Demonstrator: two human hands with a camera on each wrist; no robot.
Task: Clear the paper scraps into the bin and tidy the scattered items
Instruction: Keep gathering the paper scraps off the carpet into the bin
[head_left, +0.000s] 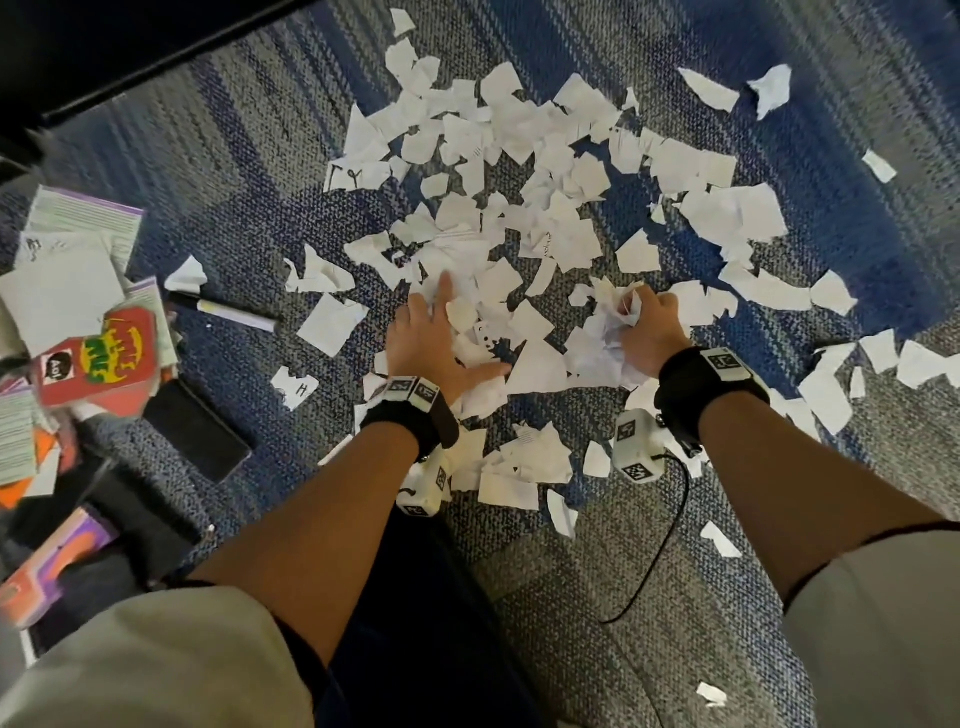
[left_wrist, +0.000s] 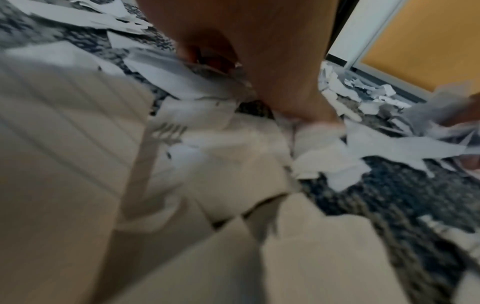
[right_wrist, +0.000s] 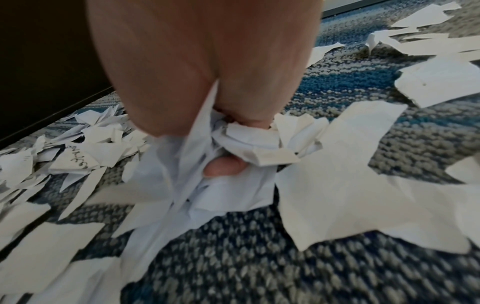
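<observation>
Torn white paper scraps lie spread over the blue-grey carpet. My left hand lies flat on the scraps near the middle, fingers straight and spread, thumb pointing right. My right hand grips a crumpled bunch of scraps. The right wrist view shows this bunch squeezed between fingers and thumb. In the blurred left wrist view, my left hand presses down on scraps. No bin is in view.
At the left edge lie scattered items: a red card box, lined cards, a black phone, a pen and a purple-orange book. Dark furniture borders the top left. A black cable trails from my right wrist.
</observation>
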